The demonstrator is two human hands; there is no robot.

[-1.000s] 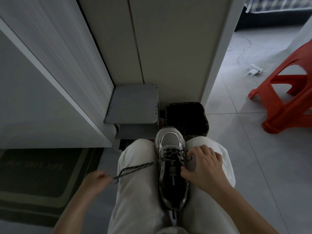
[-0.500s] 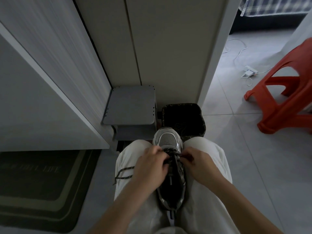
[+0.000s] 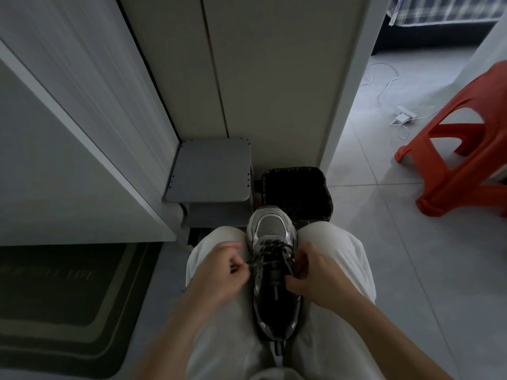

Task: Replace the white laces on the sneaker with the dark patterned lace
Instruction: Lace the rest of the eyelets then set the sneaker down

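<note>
- Head view, the task's things: the sneaker (image 3: 274,272) lies wedged between the person's 2 thighs, toe pointing away. The dark patterned lace (image 3: 271,246) already crosses the front eyelets. No white lace shows in them.
- Head view, the hands: the left hand (image 3: 219,272) has its fingers curled and pinches the lace's free end just beside the left eyelet row. The right hand (image 3: 315,275) curls round the sneaker's right edge, thumb at the opening. Whether it also pinches lace I cannot tell.
- Head view, the step in hand: this looks like feeding the end through the next left eyelet. To do it well:
  - hold the tip close to its end so that it stays stiff;
  - let the right hand brace the upper so that the eyelet does not shift;
  - draw the slack through evenly, keeping the lace flat and untwisted.
- Head view, writing: the doormat (image 3: 63,283) at the left carries faint letters. Only "LIFE" at the end reads; the rest is too dim. No brand is legible on the sneaker.
</note>
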